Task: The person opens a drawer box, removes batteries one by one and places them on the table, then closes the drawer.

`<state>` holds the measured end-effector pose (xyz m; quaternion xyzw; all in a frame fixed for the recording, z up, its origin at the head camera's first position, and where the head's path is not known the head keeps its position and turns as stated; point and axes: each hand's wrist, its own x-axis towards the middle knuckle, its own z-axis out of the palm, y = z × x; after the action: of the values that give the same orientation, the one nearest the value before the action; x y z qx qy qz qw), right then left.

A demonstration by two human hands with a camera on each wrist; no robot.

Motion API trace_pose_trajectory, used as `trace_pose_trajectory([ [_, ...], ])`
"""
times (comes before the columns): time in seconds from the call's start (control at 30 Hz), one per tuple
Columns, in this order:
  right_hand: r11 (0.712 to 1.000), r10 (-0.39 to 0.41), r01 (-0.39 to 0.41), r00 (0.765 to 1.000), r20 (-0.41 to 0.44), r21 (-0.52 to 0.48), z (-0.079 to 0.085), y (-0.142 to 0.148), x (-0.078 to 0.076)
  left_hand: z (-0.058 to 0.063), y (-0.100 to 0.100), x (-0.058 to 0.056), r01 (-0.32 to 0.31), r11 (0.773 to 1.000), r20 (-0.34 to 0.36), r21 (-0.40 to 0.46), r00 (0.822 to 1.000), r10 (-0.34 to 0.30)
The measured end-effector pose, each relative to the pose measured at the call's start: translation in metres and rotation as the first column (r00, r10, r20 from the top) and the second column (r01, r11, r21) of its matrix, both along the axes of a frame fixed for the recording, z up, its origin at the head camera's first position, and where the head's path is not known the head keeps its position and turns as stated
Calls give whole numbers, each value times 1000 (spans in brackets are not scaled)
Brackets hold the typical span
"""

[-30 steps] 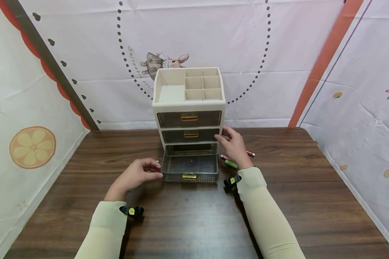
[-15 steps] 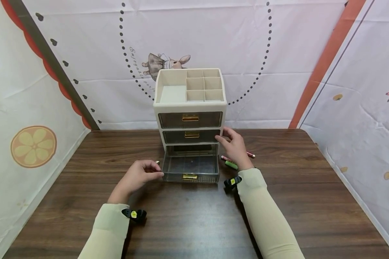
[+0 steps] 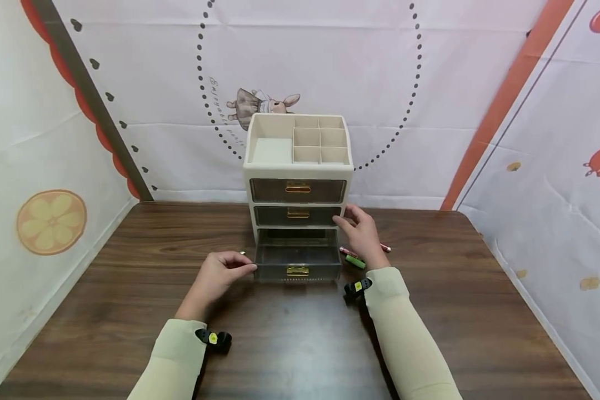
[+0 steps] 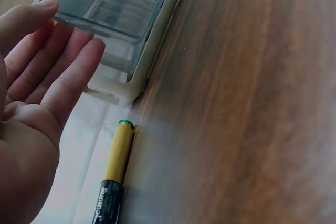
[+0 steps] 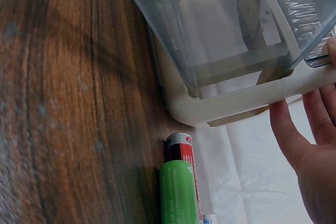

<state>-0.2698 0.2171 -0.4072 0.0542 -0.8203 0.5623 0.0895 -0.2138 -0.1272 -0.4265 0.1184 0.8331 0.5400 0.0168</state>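
A cream drawer organizer (image 3: 297, 172) stands at the back of the table, its smoky clear bottom drawer (image 3: 275, 272) partly pulled out. My left hand (image 3: 220, 275) is at the drawer's front left corner, thumb tip against the front edge. In the left wrist view, its fingers (image 4: 68, 87) extend loosely beside the drawer's side. My right hand (image 3: 364, 236) holds the organizer's right edge, thumb on the front by the middle drawer (image 3: 280, 216) and fingers along the side. The bottom drawer looks empty; the two drawers above are closed.
A green battery (image 3: 355, 261) and a red battery (image 3: 349, 251) lie right of the organizer, with another red one (image 3: 385, 248) behind my right wrist. A yellow and black battery (image 4: 116, 161) lies on the left. A printed cloth (image 3: 380, 66) hangs behind the table (image 3: 280, 344).
The bottom drawer has slid slightly inward, with my left hand following at its corner. My right hand keeps its place on the organizer. The head view has shifted a little.
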Motion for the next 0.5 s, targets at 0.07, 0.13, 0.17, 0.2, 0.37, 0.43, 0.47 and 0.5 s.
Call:
trace_pose_trajectory([
  [0.07,1000,-9,9,1000,6,-2,-4,0,2,-1,2,1,-10,1000,-5,9,1000,10],
  [0.13,1000,-10,10,1000,6,-4,-6,1,3,-2,3,2,-26,1000,-11,17,1000,26],
  [0.17,1000,-11,11,1000,4,-3,-7,1,4,-2,3,3,-36,999,-15,18,999,36],
  [0.2,1000,-10,10,1000,1,-2,-8,1,4,-2,4,3,-43,999,-18,18,999,44],
  [0.37,1000,2,-2,1000,-17,12,-6,1,3,-4,4,3,-84,996,-32,-6,996,84],
  [0.43,1000,9,-8,1000,-20,15,-4,1,2,-4,4,2,-93,996,-37,-9,995,92],
  [0.47,1000,10,-10,1000,-19,18,-3,0,1,-4,4,3,-97,995,-42,-8,994,96],
  [0.5,1000,12,-12,1000,-20,21,-2,0,1,-4,4,3,-98,995,-46,-3,994,97],
])
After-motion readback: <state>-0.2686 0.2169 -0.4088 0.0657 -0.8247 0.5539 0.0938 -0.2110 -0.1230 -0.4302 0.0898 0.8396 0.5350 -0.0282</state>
